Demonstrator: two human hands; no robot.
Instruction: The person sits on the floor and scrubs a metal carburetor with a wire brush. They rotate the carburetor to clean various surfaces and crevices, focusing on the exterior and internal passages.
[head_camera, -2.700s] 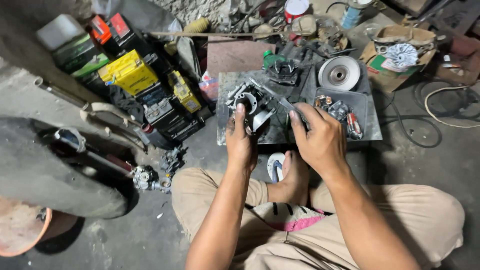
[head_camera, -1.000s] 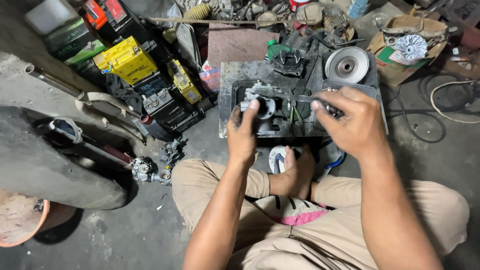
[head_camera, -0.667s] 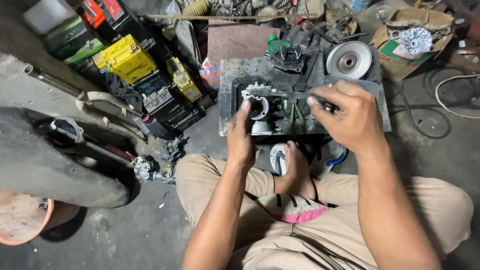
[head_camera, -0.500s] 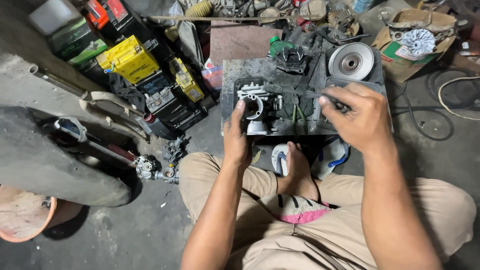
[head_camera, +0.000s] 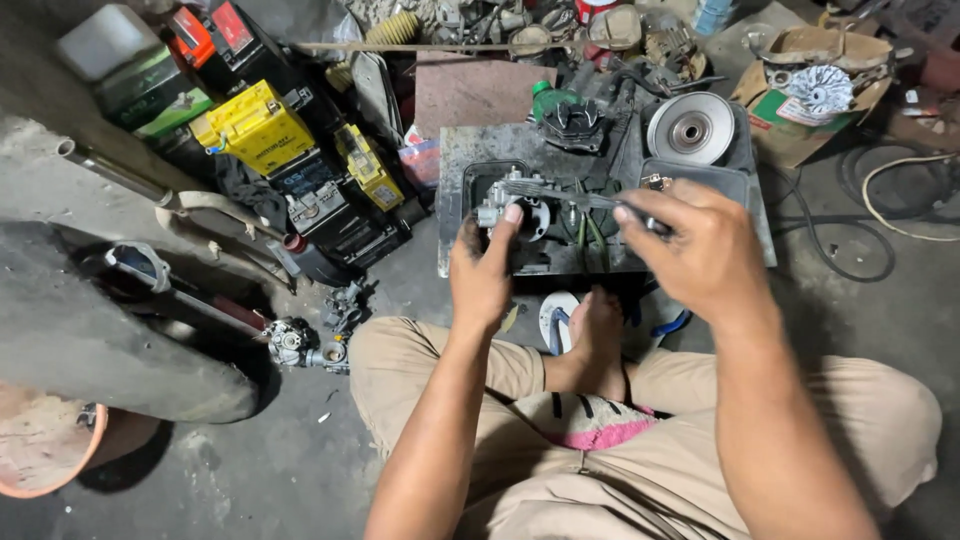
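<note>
My left hand (head_camera: 483, 273) grips a small grey metal carburettor (head_camera: 505, 204) and holds it over a dark metal tray (head_camera: 745, 185). My right hand (head_camera: 695, 248) is closed on the handle of a thin screwdriver (head_camera: 563, 194). Its shaft runs left and its tip meets the top of the carburettor. Both hands hover above my crossed legs and my bare foot (head_camera: 597, 330), which rests on a sandal.
A silver pulley disc (head_camera: 690, 128) and a green-capped engine part (head_camera: 568, 120) lie behind the tray. Yellow and black batteries (head_camera: 262, 128) are stacked at left. Another carburettor (head_camera: 300, 343) lies on the concrete floor. A cardboard box with a fan (head_camera: 815, 90) and cables are at right.
My right hand left the carburettor, reached right over the tray and came back holding a screwdriver, whose tip now touches the carburettor. My left hand has kept its hold throughout.
</note>
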